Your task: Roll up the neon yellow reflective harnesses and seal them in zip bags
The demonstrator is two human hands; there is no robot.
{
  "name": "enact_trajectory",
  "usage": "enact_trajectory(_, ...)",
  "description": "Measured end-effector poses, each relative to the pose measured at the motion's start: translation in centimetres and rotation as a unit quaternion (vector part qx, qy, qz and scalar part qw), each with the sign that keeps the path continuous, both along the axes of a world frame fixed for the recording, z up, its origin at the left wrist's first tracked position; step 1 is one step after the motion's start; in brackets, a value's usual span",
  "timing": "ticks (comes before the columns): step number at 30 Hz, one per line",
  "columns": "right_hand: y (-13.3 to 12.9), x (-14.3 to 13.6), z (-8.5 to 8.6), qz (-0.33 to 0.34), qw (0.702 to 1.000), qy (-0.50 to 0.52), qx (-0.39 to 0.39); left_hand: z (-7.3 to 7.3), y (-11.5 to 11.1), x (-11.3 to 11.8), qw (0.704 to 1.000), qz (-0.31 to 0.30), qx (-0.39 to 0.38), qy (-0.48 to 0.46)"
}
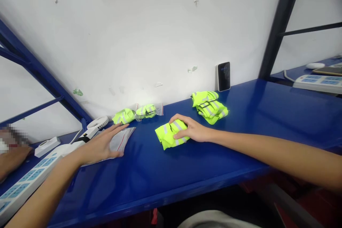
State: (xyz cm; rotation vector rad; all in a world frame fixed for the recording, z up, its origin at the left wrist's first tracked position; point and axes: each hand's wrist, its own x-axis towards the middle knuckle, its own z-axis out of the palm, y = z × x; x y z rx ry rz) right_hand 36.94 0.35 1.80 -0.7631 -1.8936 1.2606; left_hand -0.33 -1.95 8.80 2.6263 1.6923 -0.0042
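My right hand (193, 130) is closed round a folded fluorescent yellow reflective vest (167, 136), thumb in front and fingers over the top, on the blue table (160, 174). Fingers apart, my left hand (100, 146) is over clear zip bags (119, 141) with a red seal line; whether it touches them I cannot tell. Behind them, against the wall, a bagged yellow vest (146, 111) lies beside another yellow bundle (124, 116). Farther right is a pile of folded yellow vests (210, 106) with grey reflective strips.
A phone (223, 76) leans upright against the wall. Along the left run a white power strip (32, 176) and a small white fan (98, 122). At the far left edge is another person's arm (13, 160). A second power strip (319, 82) lies beyond the right post.
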Motion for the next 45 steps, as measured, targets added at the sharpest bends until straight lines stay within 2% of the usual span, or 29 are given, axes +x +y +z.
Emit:
enact_trajectory(3, -0.1, -0.2, -0.2, 0.004, 0.999, -0.017, 0.044, 0.0, 0.1, -2.9, 0.996, 0.017, -0.086, -0.006)
enact_trajectory(9, -0.1, -0.3, -0.4, -0.019, 0.996, -0.036, 0.078, 0.5, 0.8, -2.6, 0.989, 0.044, -0.142, 0.006)
enact_trajectory(13, -0.1, -0.3, -0.4, -0.022, 0.996, -0.04, 0.073, 1.1, 0.2, -2.8, 0.998, -0.006, -0.05, -0.025)
enact_trajectory(17, 0.1, -0.3, -0.7, -0.014, 0.996, -0.038, 0.074, 1.8, -0.8, -3.6, 0.999, -0.007, 0.031, 0.026)
enact_trajectory(22, 0.1, -0.2, -0.6, -0.007, 0.996, -0.043, 0.074, 1.9, -1.5, -4.4, 0.994, -0.013, 0.034, 0.103)
enact_trajectory(25, 0.0, -0.2, -0.5, 0.002, 0.996, -0.05, 0.076, 1.1, -1.6, -4.7, 0.991, -0.01, 0.016, 0.133)
enact_trajectory(28, 0.0, -0.2, -0.4, 0.006, 0.995, -0.053, 0.085, 0.1, -1.2, -4.6, 0.992, -0.019, 0.026, 0.123)
enact_trajectory(31, 0.1, -0.2, -0.4, 0.006, 0.994, -0.053, 0.096, -0.5, 0.3, -4.0, 0.996, -0.02, 0.019, 0.084)
enact_trajectory(35, 0.0, -0.1, -0.2, 0.014, 0.993, -0.054, 0.102, -0.9, 3.2, -2.7, 0.998, -0.002, -0.067, 0.019)
enact_trajectory(38, -0.2, -0.1, -0.2, 0.027, 0.992, -0.058, 0.112, -1.2, 4.6, -1.6, 0.996, -0.011, -0.084, -0.014)
enact_trajectory(40, -0.4, -0.2, -0.4, 0.021, 0.99, -0.055, 0.125, -0.9, 4.7, -0.5, 0.998, -0.01, -0.054, -0.01)
enact_trajectory(43, -0.5, -0.2, -0.5, -0.022, 0.986, -0.032, 0.163, 0.3, 3.6, 2.5, 1.0, -0.005, 0.011, -0.015)
enact_trajectory(45, -0.4, 0.0, -0.2, -0.066, 0.978, -0.002, 0.198, 1.1, 2.5, 5.4, 0.998, -0.047, 0.034, -0.039)
